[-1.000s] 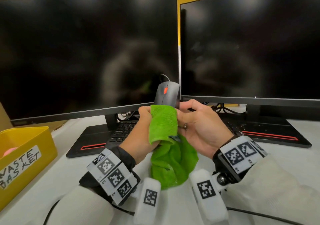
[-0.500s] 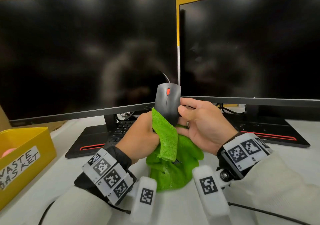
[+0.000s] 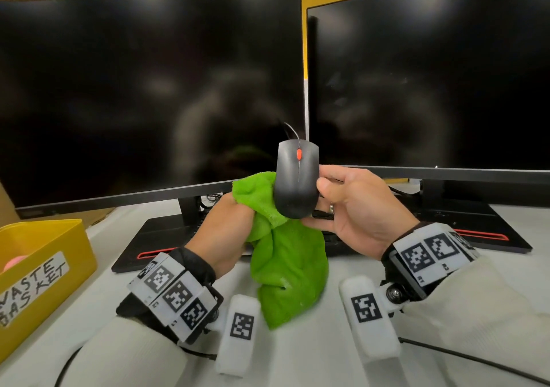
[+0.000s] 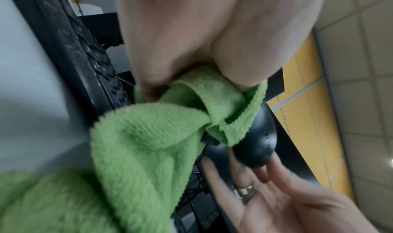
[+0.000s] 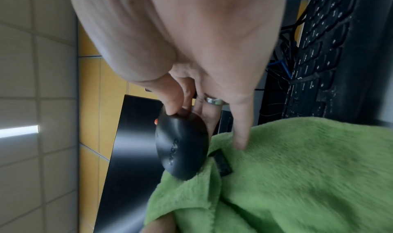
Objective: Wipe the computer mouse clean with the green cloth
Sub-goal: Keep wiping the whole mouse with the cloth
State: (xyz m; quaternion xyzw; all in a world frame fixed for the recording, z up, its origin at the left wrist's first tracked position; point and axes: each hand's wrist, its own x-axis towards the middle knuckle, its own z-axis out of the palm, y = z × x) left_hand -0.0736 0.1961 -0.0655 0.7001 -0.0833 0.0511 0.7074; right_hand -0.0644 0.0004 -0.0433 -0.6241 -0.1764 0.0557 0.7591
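Observation:
A black wired mouse (image 3: 296, 181) with a red scroll wheel is held up in the air before the monitors. My right hand (image 3: 351, 208) grips it, thumb on its right side and fingers beneath. In the right wrist view the thumb presses the mouse (image 5: 180, 149) near its wheel. My left hand (image 3: 229, 231) clutches the green cloth (image 3: 285, 255), whose top fold lies against the mouse's left side while the rest hangs down to the desk. The left wrist view shows the cloth (image 4: 149, 145) bunched in my fingers beside the mouse (image 4: 257, 144).
Two dark monitors (image 3: 148, 88) (image 3: 431, 82) stand close behind. A black keyboard (image 5: 323, 51) lies under them on the white desk (image 3: 297, 357). A yellow waste basket (image 3: 38, 273) sits at the left edge. A cable (image 3: 476, 363) runs across the desk at the right.
The cloth has slid off the top of the mouse to its left side, uncovering the whole back. The mouse stands higher and more upright in my right hand.

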